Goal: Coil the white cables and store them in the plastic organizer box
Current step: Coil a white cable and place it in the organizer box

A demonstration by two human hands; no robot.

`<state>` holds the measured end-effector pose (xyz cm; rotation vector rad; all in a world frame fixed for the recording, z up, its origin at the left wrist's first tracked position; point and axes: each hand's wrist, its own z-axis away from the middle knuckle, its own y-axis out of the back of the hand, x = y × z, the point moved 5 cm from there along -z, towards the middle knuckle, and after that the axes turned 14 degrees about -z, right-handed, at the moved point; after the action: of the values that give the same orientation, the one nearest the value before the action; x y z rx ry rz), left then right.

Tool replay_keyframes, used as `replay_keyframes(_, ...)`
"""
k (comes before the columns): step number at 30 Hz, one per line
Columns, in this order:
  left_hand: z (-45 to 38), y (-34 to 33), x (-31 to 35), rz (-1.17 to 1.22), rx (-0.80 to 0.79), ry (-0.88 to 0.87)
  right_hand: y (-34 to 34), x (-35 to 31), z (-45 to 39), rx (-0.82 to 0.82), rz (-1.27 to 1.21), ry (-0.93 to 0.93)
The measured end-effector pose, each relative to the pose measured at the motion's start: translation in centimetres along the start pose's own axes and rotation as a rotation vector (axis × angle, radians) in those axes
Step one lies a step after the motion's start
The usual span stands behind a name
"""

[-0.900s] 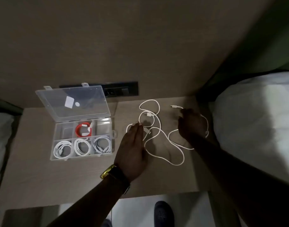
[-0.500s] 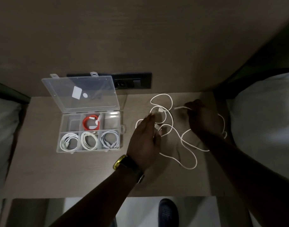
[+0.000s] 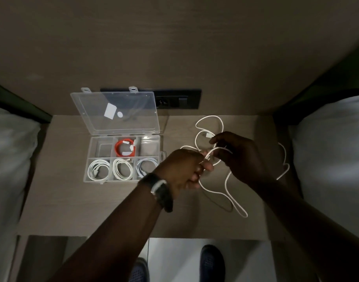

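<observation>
A tangle of loose white cables (image 3: 227,188) lies on the right half of the wooden table (image 3: 72,204). My left hand (image 3: 184,169) is closed on a strand of white cable near its plug. My right hand (image 3: 239,155) pinches the same cable just to the right, a little above the table. The clear plastic organizer box (image 3: 89,157) stands open on the left, lid up. Its front row holds three coiled white cables (image 3: 122,168), and a red coiled cable (image 3: 125,147) sits in the back middle compartment.
A black socket panel (image 3: 178,98) is set in the wall behind the table. White bedding (image 3: 333,155) borders the table on the right and more bedding (image 3: 9,151) on the left. Two dark shoes (image 3: 212,263) show on the floor below the front edge.
Both hands have come together over the tangle and taken hold of a white cable, lifting part of it. Before, they lay apart on the cables. The camera has shifted.
</observation>
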<state>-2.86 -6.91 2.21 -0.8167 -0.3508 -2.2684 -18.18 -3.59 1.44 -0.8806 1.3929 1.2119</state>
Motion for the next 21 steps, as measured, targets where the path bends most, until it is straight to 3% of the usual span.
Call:
replay_keyframes(2, 1.4, -0.7, 0.0, 0.465, -0.269, -0.005, -1.6, 0.0, 0.6, -0.021, -0.21, -0.037)
replay_keyframes(3, 1.7, -0.5, 0.3, 0.683, -0.327, -0.065, -2.9, 0.2, 1.2, -0.048, -0.274, -0.075)
replay_keyframes(5, 1.7, 0.9, 0.5, 0.97, -0.276, -0.23, -5.7, 0.6, 3.0, -0.139, -0.211, -0.164)
replay_keyframes(7, 1.5, 2.6, 0.3, 1.066, -0.134, -0.347, -7.8, 0.4, 5.2, -0.259, -0.128, -0.211)
replay_keyframes(10, 1.2, 4.9, -0.8, 0.951, 0.137, -0.418, -8.8, -2.3, 8.1, -0.515, 0.156, -0.066)
replay_keyframes(12, 1.6, 5.9, -1.4, 0.663, 0.303, -0.453, -8.2, -4.7, 8.4, -0.607, 0.327, 0.012)
replay_keyframes(13, 2.0, 5.8, -1.5, 0.491, 0.326, -0.467, -7.3, -5.8, 7.7, -0.574, 0.36, 0.032)
replay_keyframes(15, 2.6, 4.6, -1.7, 0.283, 0.232, -0.439, -5.1, -8.0, 5.2, -0.421, 0.43, 0.138)
replay_keyframes(18, 3.5, 2.3, -2.2, 0.174, 0.042, -0.337, -2.5, -10.2, 1.3, -0.168, 0.494, 0.334)
replay_keyframes(21, 4.4, 1.1, -2.2, 0.528, -0.208, -0.277, -2.7, -8.2, -0.9, -0.052, 0.373, 0.283)
